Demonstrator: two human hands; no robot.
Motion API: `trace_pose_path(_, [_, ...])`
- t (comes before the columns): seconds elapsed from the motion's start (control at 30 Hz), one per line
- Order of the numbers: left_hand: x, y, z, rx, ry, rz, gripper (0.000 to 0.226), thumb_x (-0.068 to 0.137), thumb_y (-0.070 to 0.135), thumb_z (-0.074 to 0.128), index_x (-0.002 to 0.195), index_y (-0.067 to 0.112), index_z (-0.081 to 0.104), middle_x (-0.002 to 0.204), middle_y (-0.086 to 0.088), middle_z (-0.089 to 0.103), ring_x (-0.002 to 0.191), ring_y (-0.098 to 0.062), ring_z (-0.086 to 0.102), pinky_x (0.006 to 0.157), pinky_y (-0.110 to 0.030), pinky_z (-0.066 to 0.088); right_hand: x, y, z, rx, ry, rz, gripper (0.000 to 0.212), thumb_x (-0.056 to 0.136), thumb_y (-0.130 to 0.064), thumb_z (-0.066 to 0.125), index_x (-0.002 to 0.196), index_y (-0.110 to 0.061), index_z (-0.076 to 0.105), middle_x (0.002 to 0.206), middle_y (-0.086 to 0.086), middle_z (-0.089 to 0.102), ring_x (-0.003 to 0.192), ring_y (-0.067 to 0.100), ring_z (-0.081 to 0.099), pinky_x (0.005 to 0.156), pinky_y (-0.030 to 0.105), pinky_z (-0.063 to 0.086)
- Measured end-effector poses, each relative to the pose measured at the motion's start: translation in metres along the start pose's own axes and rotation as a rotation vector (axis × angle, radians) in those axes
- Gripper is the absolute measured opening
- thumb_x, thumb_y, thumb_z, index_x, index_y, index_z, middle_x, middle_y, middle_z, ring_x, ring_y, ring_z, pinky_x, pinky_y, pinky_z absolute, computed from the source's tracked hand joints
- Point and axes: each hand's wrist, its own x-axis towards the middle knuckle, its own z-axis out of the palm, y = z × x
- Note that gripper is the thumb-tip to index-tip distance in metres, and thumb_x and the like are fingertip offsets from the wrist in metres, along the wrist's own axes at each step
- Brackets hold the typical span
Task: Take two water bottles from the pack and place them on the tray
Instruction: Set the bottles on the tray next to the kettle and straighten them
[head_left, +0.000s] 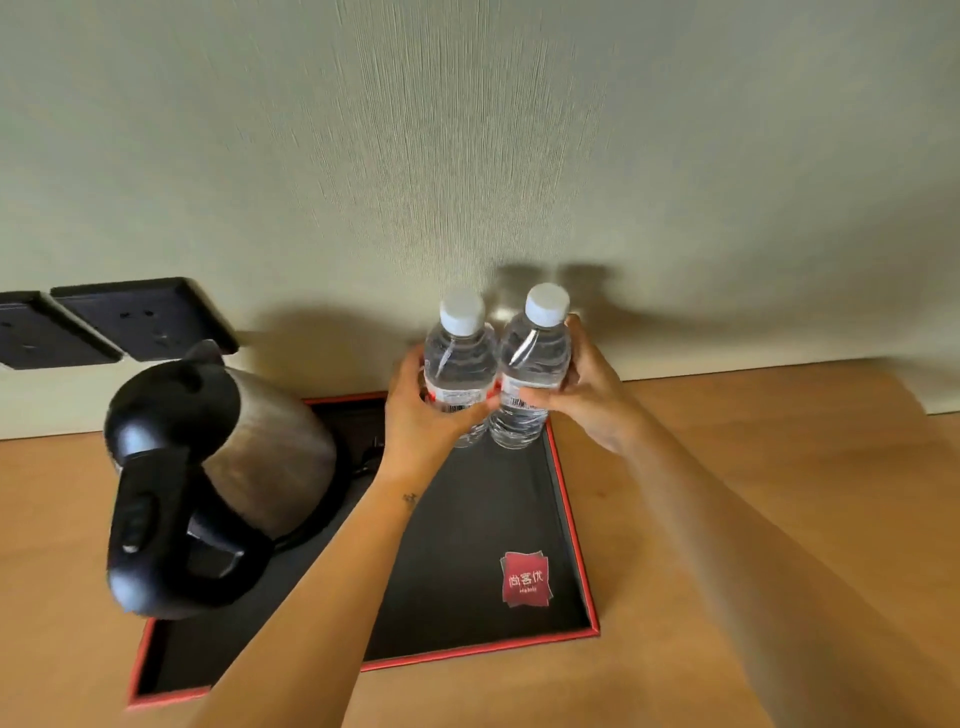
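Tray (574, 525); above its far corner, each hand's fingers (535, 397) wrap an upright bottle (532, 364), caps up.

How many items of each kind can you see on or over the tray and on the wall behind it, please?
Water bottles: 2, one in the left hand at, one in the right hand at
Kettle: 1
Tray: 1
Red logo card: 1
Wall sockets: 2, at and
Total: 7
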Motion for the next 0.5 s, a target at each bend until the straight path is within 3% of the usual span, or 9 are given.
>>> trace_pose_path(0.1, [0.005, -0.007, 0.001, -0.008, 0.028, 0.012, 0.076, 0.059, 0.016, 0.088, 0.124, 0.02, 0.048, 0.124, -0.006, 0.059, 0.112, -0.009, 0.06, 0.082, -0.008, 0.049, 0.008, 0.006, -0.002, -0.006, -0.058, -0.02, 0.078, 0.066, 0.003, 0.074, 0.127, -0.03, 0.036, 0.126, 0.005, 0.053, 0.123, 0.027, 0.05, 0.107, 0.053, 0.039])
trace_pose_path(0.17, [0.006, -0.011, 0.002, -0.008, 0.037, 0.025, 0.075, 0.057, 0.018, 0.088, 0.121, 0.027, 0.048, 0.125, -0.007, 0.057, 0.113, -0.011, 0.059, 0.082, -0.007, 0.048, 0.009, 0.007, -0.003, -0.019, -0.092, -0.027, 0.079, 0.066, 0.0, 0.074, 0.12, -0.044, 0.036, 0.126, 0.0, 0.052, 0.124, 0.024, 0.049, 0.108, 0.05, 0.038])
trace_pose_path(0.23, [0.006, -0.013, 0.003, 0.017, 0.037, 0.036, 0.076, 0.055, 0.024, 0.089, 0.117, 0.036, 0.047, 0.125, -0.006, 0.056, 0.116, -0.013, 0.057, 0.085, -0.01, 0.049, 0.01, 0.009, -0.004, -0.05, -0.114, -0.024, 0.08, 0.069, 0.0, 0.074, 0.121, -0.046, 0.032, 0.132, 0.004, 0.048, 0.126, 0.025, 0.046, 0.109, 0.051, 0.036])
trace_pose_path(0.33, [0.006, -0.011, 0.004, 0.05, 0.035, 0.013, 0.083, 0.051, 0.033, 0.088, 0.12, 0.033, 0.043, 0.128, -0.007, 0.051, 0.121, -0.021, 0.051, 0.101, -0.037, 0.047, 0.01, 0.007, -0.007, -0.141, -0.107, -0.018, 0.084, 0.071, -0.003, 0.075, 0.133, -0.032, 0.026, 0.141, 0.011, 0.039, 0.127, 0.027, 0.044, 0.107, 0.05, 0.038])
trace_pose_path(0.43, [0.005, -0.001, 0.002, 0.105, 0.001, 0.011, 0.086, 0.046, 0.04, 0.086, 0.119, 0.028, 0.043, 0.127, -0.009, 0.051, 0.122, -0.024, 0.05, 0.102, -0.049, 0.044, 0.008, -0.002, -0.009, -0.276, -0.111, -0.037, 0.088, 0.069, -0.008, 0.078, 0.137, -0.021, 0.023, 0.139, 0.006, 0.037, 0.124, 0.021, 0.043, 0.104, 0.038, 0.041])
trace_pose_path(0.5, [0.004, 0.006, -0.003, 0.121, -0.036, -0.002, 0.091, 0.046, 0.036, 0.089, 0.123, 0.02, 0.043, 0.129, -0.011, 0.05, 0.121, -0.023, 0.051, 0.102, -0.047, 0.045, 0.007, -0.013, -0.013, -0.333, -0.102, -0.054, 0.088, 0.067, -0.008, 0.08, 0.134, -0.017, 0.024, 0.132, 0.003, 0.037, 0.114, 0.014, 0.046, 0.094, 0.014, 0.042])
